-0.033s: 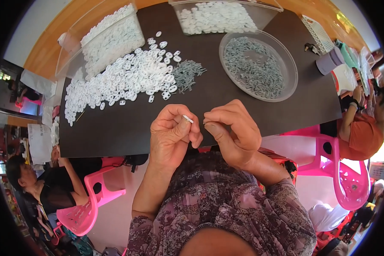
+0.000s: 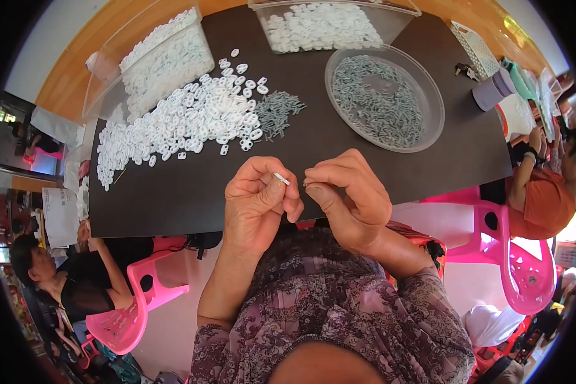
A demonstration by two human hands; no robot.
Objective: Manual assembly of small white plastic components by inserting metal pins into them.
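Note:
My left hand pinches a small white plastic piece between thumb and index finger, its narrow edge showing. Just to its right, my right hand is closed in a pinch, thumb against index finger; whatever it holds is too small to make out. Both hands hover above the table's near edge, a little apart. Beyond them spreads a heap of white oval pieces with two holes. A small pile of grey screw-like pieces touches its right end. More such pieces lie in a round clear tray at the right.
Clear bins of white pieces stand at the back left and back middle. A purple cup, keys and a white basket are on the dark table. People sit on both sides by pink chairs.
The table and its contents sit very slightly farther left in the picture. Both hands keep the same pose, and nothing is taken up or let go.

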